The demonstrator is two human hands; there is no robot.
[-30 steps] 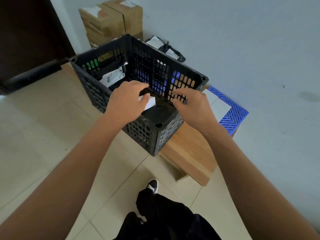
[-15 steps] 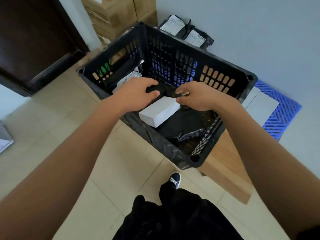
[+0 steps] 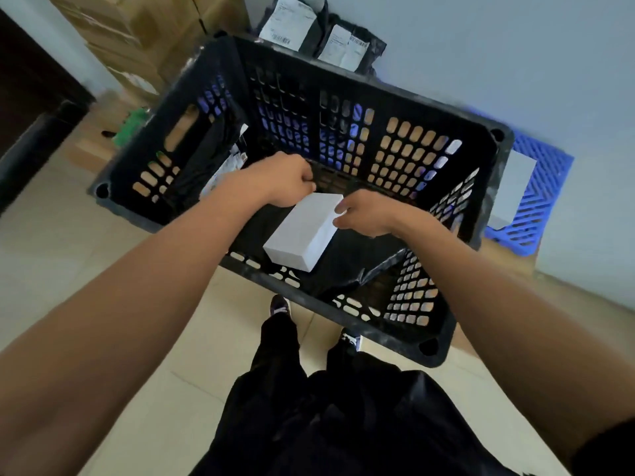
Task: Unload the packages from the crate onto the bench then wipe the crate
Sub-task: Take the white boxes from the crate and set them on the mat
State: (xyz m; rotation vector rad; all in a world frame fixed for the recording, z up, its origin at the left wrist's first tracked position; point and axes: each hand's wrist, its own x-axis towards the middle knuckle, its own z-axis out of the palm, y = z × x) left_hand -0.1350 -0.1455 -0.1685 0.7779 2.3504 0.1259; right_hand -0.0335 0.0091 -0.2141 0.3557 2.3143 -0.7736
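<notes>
A black slatted crate (image 3: 385,87) stands on a low wooden bench (image 3: 508,255) against the wall. Inside it lies a white box (image 3: 302,231) on black plastic mailers (image 3: 347,269). Both my hands are down in the crate. My left hand (image 3: 278,182) grips the box's far left corner with curled fingers. My right hand (image 3: 364,214) pinches its far right edge. Another black mailer with a white label (image 3: 220,166) leans against the crate's left wall.
Two black mailers with white labels (image 3: 319,32) lean on the wall behind the crate. A blue plastic grid (image 3: 536,197) with a white sheet lies on the bench at right. Cardboard boxes (image 3: 144,32) stack at back left. My feet (image 3: 280,305) stand on the tiled floor.
The view has moved closer and tipped down over the crate. Both hands have reached deeper and closed on the far end of the white box.
</notes>
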